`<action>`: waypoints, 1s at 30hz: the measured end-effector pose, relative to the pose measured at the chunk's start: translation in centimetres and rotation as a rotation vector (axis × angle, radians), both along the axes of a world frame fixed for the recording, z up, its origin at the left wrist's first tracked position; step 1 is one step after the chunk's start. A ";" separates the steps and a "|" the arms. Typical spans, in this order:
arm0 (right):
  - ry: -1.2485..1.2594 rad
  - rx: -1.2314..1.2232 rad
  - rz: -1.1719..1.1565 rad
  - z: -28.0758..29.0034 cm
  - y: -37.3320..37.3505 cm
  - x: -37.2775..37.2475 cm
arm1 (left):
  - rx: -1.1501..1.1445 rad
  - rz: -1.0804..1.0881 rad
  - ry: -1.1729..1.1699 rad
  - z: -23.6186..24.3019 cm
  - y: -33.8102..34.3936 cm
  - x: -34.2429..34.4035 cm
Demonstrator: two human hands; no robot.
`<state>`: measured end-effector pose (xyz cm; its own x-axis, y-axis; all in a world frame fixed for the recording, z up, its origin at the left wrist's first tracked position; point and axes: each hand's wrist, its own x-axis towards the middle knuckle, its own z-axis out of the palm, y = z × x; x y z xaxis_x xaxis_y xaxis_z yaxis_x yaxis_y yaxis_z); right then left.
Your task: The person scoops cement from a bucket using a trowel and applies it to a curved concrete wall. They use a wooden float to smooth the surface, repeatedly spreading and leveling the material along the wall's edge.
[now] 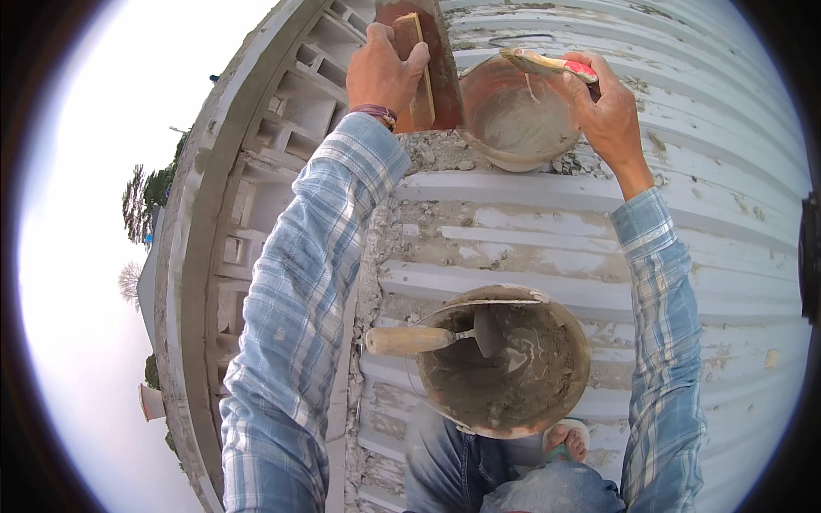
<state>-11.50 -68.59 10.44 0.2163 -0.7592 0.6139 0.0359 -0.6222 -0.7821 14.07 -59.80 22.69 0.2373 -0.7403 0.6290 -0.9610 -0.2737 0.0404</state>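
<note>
At the top, my left hand (383, 73) grips the wooden handle of a reddish-brown flat float (436, 94), held against the edge of the block wall. To its right, my right hand (609, 115) holds a paintbrush (543, 61) with a red-tipped handle over a round basin (517, 120) of grey slurry, and a pale drip hangs beneath the brush. Nearer me, a bucket (552, 376) of wet grey mortar has a trowel (406, 340) lying across its rim, blade inside and wooden handle out to the left.
A grey block wall (201, 256) with square openings runs along the left, with sky and trees beyond. Ribbed metal roofing (735, 256), spotted with cement crumbs, lies under the containers. Broken mortar lines the wall's foot. My jeans and sandalled foot (573, 440) show at the bottom.
</note>
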 end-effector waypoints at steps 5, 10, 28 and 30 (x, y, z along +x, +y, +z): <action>0.056 -0.375 -0.043 -1.8 3.4 -1.8 | -0.018 -0.076 0.104 -0.9 -2.6 -0.9; 0.162 -0.575 0.015 -5.4 6.6 -1.0 | 0.193 -0.034 -0.007 0.1 -3.5 -3.8; 0.023 -0.248 -0.139 -1.8 0.1 3.9 | 0.413 0.023 -0.014 -0.5 -0.9 -3.5; -0.055 -0.272 -0.124 -1.8 1.1 2.7 | 0.346 0.037 -0.009 -0.7 -1.0 -2.6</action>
<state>-8.85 -67.47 8.62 0.0936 -0.5841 0.8063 -0.0157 -0.8106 -0.5854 11.48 -60.79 21.99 0.2641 -0.9011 0.3440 -0.9499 -0.3048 -0.0694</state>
